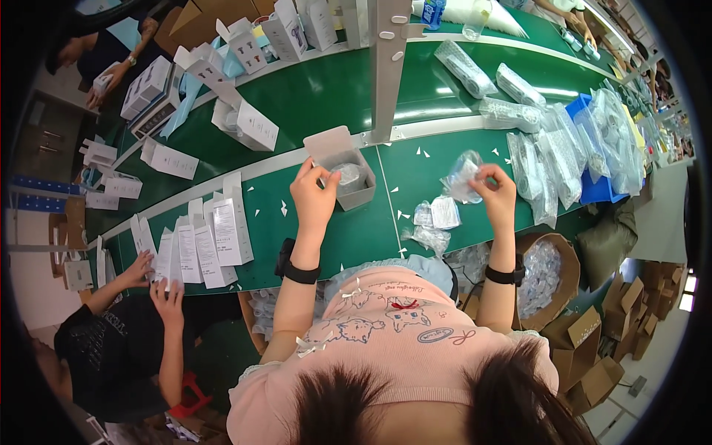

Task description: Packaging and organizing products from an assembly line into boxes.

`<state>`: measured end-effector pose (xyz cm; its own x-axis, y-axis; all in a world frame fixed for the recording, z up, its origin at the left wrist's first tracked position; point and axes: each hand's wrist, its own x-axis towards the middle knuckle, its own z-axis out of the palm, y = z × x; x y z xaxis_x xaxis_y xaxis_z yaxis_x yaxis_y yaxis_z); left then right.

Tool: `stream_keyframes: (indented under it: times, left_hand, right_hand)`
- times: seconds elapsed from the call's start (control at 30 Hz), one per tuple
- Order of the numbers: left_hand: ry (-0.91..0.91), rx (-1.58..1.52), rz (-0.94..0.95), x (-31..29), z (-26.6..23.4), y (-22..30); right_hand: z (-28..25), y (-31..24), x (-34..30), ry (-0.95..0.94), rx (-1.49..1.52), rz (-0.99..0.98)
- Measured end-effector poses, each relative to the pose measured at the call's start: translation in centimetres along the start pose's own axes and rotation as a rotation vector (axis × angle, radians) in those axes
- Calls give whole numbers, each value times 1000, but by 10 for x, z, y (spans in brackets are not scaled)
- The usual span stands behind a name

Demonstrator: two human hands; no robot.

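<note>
My left hand (314,199) is closed on the left side of a small white carton (360,199), whose lid stands up at the back. Inside the carton sits a round item in clear plastic (350,176). Between the fingertips of my right hand (497,194) is a small clear plastic bag (461,179), held above the green table; its contents are too unclear to name. Just below it, near the table's front edge, lie several more small clear bags (434,225) with pale contents.
Bubble-wrapped parcels (545,167) crowd a blue bin (595,191) at right. A metal post (386,74) rises behind the carton. On the left, a person in black handles upright white cartons (194,248). White paper scraps (283,209) dot the table. A large box of clear bags (545,278) stands below.
</note>
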<state>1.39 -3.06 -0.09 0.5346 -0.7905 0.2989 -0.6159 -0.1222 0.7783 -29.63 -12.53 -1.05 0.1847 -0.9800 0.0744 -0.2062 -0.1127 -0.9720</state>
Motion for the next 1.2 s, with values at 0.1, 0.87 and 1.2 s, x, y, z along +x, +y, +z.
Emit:
stream_keyframes:
  times: [0.1, 0.87, 1.2]
  left_hand:
    - [-12, -2, -64, 5, -5, 0]
    - [-66, 1039, -243, -28, -74, -153]
    - [-187, 490, -57, -85, -17, -54]
  right_hand:
    - [63, -69, 5, 6, 321, -323]
    - [175, 15, 14, -517, 22, -382]
    - [299, 9, 156, -204, 191, -239]
